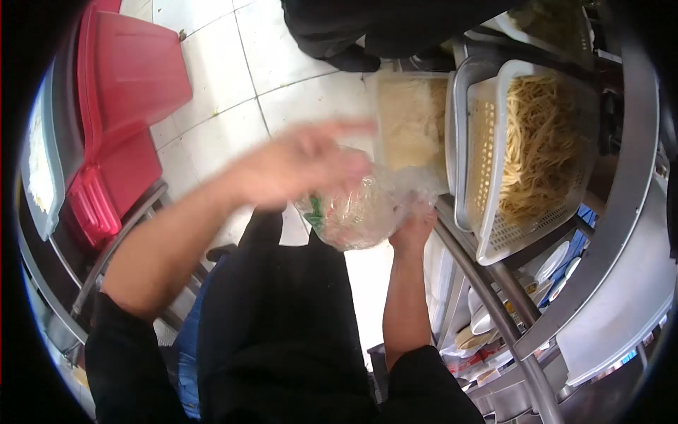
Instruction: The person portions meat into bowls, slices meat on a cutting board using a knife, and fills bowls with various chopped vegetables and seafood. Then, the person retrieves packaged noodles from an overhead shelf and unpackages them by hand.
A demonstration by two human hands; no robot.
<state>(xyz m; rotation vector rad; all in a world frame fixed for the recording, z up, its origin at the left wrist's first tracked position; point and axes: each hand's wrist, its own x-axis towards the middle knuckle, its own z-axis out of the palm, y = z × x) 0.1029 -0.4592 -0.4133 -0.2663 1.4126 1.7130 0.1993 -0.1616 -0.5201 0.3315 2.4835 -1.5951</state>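
A clear plastic bag (360, 212) with pale contents and a bit of green print hangs in front of my body. My right hand (415, 225) grips its gathered upper part at the right side. Over the bag's left part is my left hand (311, 159), blurred by motion, with some fingers stretched out to the right. Whether its palm touches the bag is not clear. Right of the bag, a white perforated basket (484, 155) holds noodle-like strips (540, 148).
Red plastic bins (134, 78) stand at the left beside a tray (53, 162) of white food. A container of pale food (413, 120) is beyond the bag. Metal rails (487, 304) run along the right, over dishes. Another person's dark-clothed legs (367, 25) are at the top.
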